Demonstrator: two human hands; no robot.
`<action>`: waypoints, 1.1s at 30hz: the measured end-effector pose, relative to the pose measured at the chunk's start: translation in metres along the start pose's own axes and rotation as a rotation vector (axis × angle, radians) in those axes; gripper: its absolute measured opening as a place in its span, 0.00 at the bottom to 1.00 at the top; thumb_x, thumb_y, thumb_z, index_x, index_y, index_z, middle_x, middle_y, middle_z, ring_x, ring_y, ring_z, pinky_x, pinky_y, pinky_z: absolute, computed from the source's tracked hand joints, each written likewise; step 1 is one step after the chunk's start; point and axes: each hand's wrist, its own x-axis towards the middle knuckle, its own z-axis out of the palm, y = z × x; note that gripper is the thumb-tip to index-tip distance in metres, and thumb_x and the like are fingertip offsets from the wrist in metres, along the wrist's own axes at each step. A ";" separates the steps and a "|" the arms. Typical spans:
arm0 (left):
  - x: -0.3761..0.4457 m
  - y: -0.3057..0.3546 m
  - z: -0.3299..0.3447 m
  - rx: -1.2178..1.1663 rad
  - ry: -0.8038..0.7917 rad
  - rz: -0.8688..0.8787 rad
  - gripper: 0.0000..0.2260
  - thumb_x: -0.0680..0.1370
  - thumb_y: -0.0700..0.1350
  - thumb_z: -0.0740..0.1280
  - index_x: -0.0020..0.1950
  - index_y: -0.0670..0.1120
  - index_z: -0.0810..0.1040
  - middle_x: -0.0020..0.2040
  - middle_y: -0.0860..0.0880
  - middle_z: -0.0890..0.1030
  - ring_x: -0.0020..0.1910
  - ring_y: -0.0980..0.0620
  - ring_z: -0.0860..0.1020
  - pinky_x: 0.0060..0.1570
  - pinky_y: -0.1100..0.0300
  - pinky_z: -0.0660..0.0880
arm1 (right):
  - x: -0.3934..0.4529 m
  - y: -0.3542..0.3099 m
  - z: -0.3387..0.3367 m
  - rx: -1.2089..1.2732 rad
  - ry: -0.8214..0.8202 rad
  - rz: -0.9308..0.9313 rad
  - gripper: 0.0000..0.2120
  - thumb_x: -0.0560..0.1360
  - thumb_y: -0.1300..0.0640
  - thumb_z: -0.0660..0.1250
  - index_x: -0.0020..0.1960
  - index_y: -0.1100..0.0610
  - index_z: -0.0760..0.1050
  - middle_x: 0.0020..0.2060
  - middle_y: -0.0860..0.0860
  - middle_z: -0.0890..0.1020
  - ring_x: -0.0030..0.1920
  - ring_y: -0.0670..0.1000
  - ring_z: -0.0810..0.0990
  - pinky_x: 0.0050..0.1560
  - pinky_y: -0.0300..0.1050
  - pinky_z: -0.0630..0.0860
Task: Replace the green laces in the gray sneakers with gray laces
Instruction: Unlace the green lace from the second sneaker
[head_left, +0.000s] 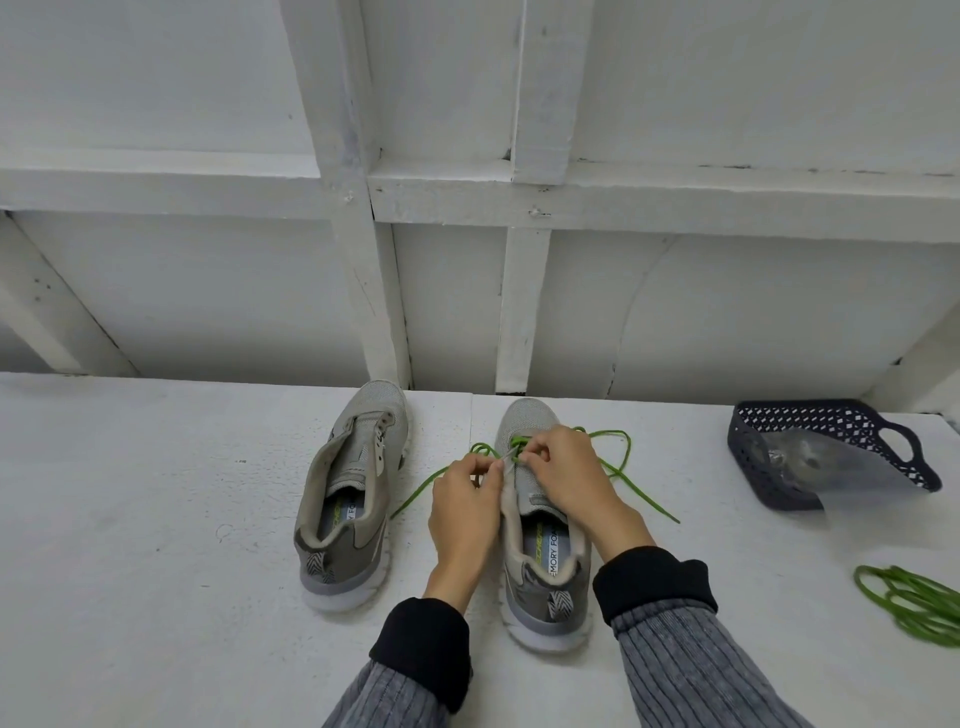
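Two gray sneakers stand side by side on the white surface, heels toward me. The left sneaker (353, 499) has no lace in it. The right sneaker (540, 551) still holds a green lace (618, 467), whose loose ends trail out to both sides. My left hand (465, 512) pinches the lace at the left eyelets. My right hand (563, 470) pinches the lace over the tongue. My fingers hide the eyelet rows.
A dark perforated basket (810, 423) with a clear bag inside sits at the right rear. A coiled green lace (914, 603) lies at the right edge. White framed wall panels rise directly behind the sneakers.
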 end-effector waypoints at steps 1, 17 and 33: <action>0.000 0.000 0.000 -0.013 -0.003 0.000 0.06 0.79 0.55 0.66 0.45 0.55 0.80 0.43 0.59 0.81 0.45 0.55 0.78 0.39 0.57 0.71 | 0.000 0.000 0.000 -0.026 -0.019 -0.019 0.07 0.76 0.59 0.68 0.42 0.59 0.83 0.31 0.41 0.74 0.33 0.40 0.71 0.41 0.42 0.71; -0.001 -0.001 0.000 -0.016 -0.009 0.018 0.07 0.79 0.55 0.65 0.44 0.55 0.79 0.42 0.58 0.82 0.45 0.55 0.79 0.38 0.57 0.70 | -0.011 -0.009 -0.037 0.836 0.309 0.071 0.08 0.82 0.56 0.59 0.44 0.55 0.70 0.30 0.50 0.71 0.28 0.47 0.67 0.29 0.40 0.69; -0.002 0.004 -0.008 -0.248 -0.039 0.023 0.04 0.73 0.48 0.75 0.44 0.50 0.82 0.39 0.53 0.82 0.39 0.58 0.80 0.37 0.67 0.74 | -0.010 0.005 -0.006 0.282 0.043 0.054 0.06 0.78 0.59 0.66 0.42 0.55 0.76 0.45 0.51 0.79 0.49 0.51 0.76 0.51 0.45 0.72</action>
